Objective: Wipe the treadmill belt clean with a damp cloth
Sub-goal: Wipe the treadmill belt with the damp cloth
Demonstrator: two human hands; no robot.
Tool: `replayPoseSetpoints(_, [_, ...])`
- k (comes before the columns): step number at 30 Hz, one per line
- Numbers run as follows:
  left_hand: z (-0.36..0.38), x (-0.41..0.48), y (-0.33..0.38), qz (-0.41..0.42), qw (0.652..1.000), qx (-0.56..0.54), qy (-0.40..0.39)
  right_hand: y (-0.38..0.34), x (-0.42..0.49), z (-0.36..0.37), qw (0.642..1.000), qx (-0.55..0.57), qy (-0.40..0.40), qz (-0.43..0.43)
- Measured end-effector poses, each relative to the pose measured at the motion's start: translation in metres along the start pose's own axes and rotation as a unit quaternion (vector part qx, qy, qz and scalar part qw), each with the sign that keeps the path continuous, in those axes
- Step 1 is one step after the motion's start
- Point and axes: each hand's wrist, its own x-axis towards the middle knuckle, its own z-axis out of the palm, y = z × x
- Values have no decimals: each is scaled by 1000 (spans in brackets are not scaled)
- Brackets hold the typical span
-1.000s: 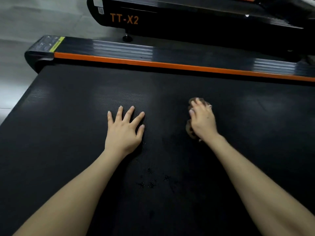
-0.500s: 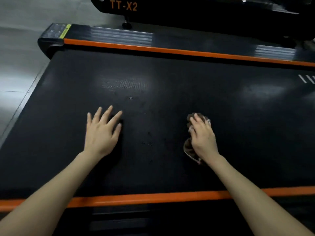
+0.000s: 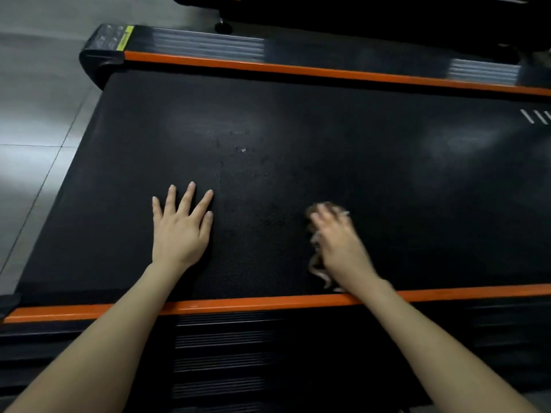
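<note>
L hand [image 3: 180, 231] flat, fingers spread, on belt [image 3: 298, 129] nr near edge; R hand [image 3: 340, 242], blurred, atop brown cloth [image 3: 316, 268], grip can't tell.

Treadmill belt [image 3: 328, 150] is matt black, rubbery-looking stuff with a fine woven grain, more rough than slick, though a couple of hazy patches catch the light and there are a few small specks on it. The orange trim strips [image 3: 268, 302] look smooth with a satin finish. Side rails [image 3: 220, 338] are black and ribbed, plastic by the look of it, ridges a bit shiny. The cloth [image 3: 316, 265] is brownish, soft and crumpled, too blurred to make out any weave. Floor [image 3: 35, 120] is grey tile, smooth and glossy.
</note>
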Motion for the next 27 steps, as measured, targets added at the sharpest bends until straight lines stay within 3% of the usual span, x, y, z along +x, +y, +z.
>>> replayPoseSetpoints(3, [1, 0, 0, 1, 1000, 0, 3, 35, -10, -19, 986, 13, 37, 164])
replayPoseSetpoints(5, [2, 0, 1, 0, 1000, -6, 7, 23, -5, -13, 978, 11, 60, 199])
replayPoseSetpoints(10, [4, 0, 2, -3, 1000, -6, 12, -72, 15, 29, 1000, 25, 3, 6])
replayPoseSetpoints(12, [3, 1, 1, 0, 1000, -7, 13, -90, 20, 31, 999, 11, -25, -29])
replayPoseSetpoints(18, [2, 0, 0, -1, 1000, -8, 10, -47, -7, 9, 987, 12, -83, -138])
replayPoseSetpoints(20, [3, -1, 1, 0, 1000, -9, 9, -19, 2, 5, 995, 7, -49, -88])
replayPoseSetpoints(24, [4, 0, 3, -6, 1000, 0, 14, -10, 72, 9, 990, 24, 29, 136])
replayPoseSetpoints(26, [4, 1, 4, -7, 1000, -2, 11, -34, 95, 22, 986, 32, 34, 158])
replayPoseSetpoints(27, [4, 1, 4, -6, 1000, -2, 11, -51, 95, 30, 992, 32, 27, 122])
